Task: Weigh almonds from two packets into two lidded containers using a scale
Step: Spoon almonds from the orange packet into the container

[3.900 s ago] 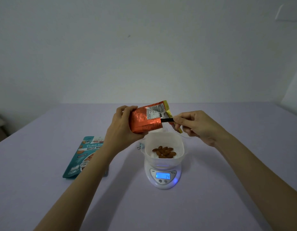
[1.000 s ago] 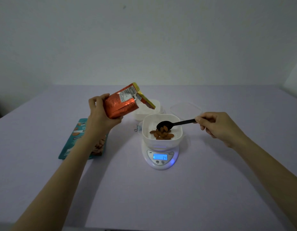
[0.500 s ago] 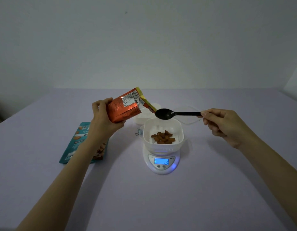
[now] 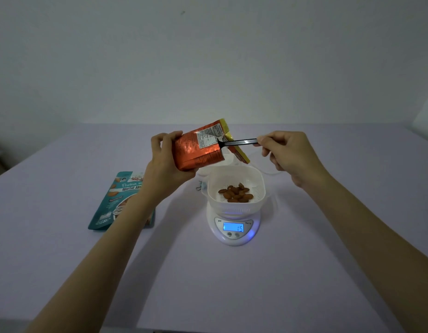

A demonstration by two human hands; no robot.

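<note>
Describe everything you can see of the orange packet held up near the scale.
The orange packet is a shiny, crinkled foil pouch with a white printed label panel and yellow edging at its torn-open top. It hangs in the air, tilted so its mouth points up and right, above and left of the white basket on the scale. The left hand grips its closed end. A black spoon, pinched by the right hand, reaches into its mouth, its bowl hidden inside.
</note>
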